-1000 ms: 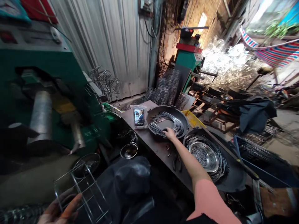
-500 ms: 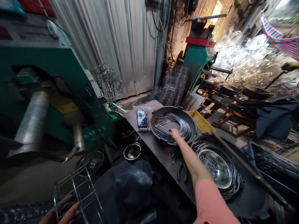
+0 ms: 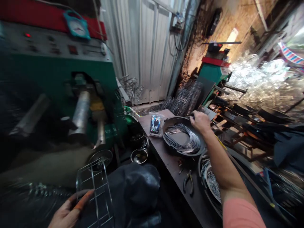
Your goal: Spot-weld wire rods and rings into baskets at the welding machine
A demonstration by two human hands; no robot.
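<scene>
At the lower left, my left hand [image 3: 68, 207] has its fingers closed on the side of a wire rack [image 3: 97, 190], a box-like frame of thin metal rods. Orange coverings show on some of its fingers. My right hand [image 3: 201, 122] is over the far right rim of a dark round pan [image 3: 166, 139]. Its fingers are curled together, and anything they hold is too small to make out. Inside the pan lies a coil-like ring of bent metal wires [image 3: 182, 147].
A phone [image 3: 155, 124] stands on the bench [image 3: 163, 158] beside the pan. Pliers [image 3: 188, 183] lie nearer me. A second pan with a bowl of metal pieces [image 3: 211, 180] is under my right forearm. A green machine [image 3: 95, 66] with a metal cylinder stands left.
My right hand has moved from among the wires inside the pan up to its far right rim. The view has turned left, and my left hand with the wire rack shows more.
</scene>
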